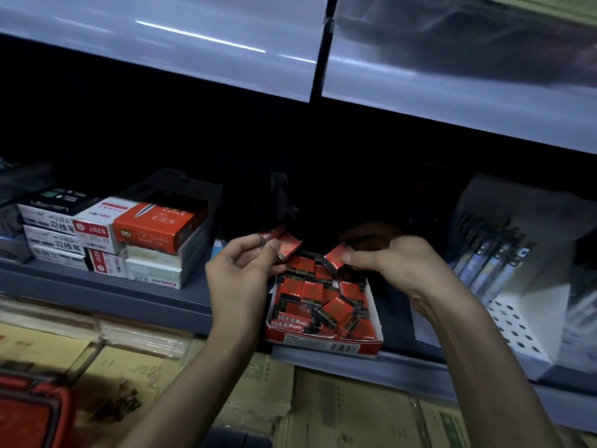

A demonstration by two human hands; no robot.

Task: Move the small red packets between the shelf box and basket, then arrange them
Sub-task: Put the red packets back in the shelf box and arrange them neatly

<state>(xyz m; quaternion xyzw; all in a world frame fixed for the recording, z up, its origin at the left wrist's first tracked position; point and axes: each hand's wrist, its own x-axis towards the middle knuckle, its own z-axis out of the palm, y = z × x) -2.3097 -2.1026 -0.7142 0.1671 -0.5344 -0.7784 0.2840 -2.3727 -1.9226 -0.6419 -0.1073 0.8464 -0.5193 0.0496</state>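
The small red packets [310, 292] were glossy printed card, faces catching light. Shelf box [323, 345] was thin card, matt white inside. Shelf [129, 295] looked smooth grey painted metal. Cartons [339, 412] below were dull brown corrugated board; the basket [32, 412] was shiny red plastic.

Red basket [30, 412] cut off (lower-left corner); print on packets [318, 299] unreadable.

Head-worn view, forward and down, near the shelf box [323, 345]
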